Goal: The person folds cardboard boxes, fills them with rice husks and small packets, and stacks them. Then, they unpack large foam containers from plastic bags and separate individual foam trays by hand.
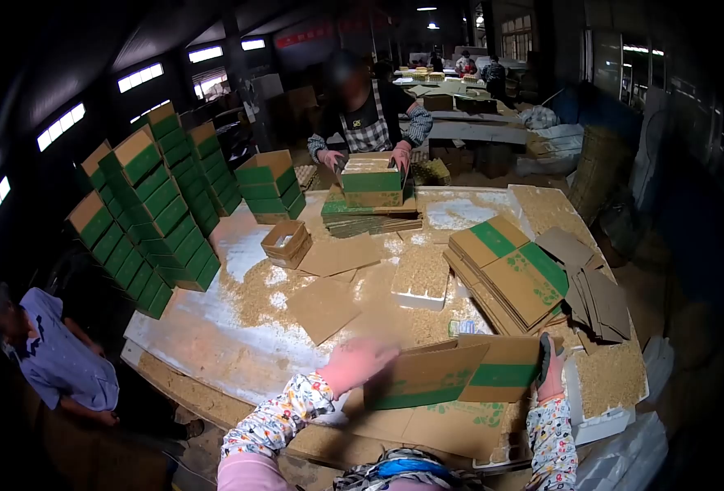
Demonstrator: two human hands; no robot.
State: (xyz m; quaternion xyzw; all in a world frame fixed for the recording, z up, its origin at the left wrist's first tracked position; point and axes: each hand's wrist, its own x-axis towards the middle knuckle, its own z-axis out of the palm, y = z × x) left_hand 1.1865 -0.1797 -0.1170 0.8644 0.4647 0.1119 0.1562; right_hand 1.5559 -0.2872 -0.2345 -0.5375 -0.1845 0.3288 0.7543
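A brown cardboard box [436,373] with green bands stands partly folded out in front of me, its flaps spread. My right hand [551,370], in a pink and dark glove, grips the box's right end. Smeared by motion, my left hand [357,365] in a pink glove is at the box's left edge; its fingers cannot be made out. Under the box lies another brown cardboard sheet [452,427] with green print. To the right of my right hand is a white foam tray [603,424] topped with a tan grainy layer.
Flat green-banded cartons [509,274] are stacked at right, beside loose grey-brown cardboard pieces [596,299]. Tall stacks of green boxes [166,213] line the left. Across the table, a co-worker [370,119] holds a filled box [372,178]. Another person [63,348] stands at left.
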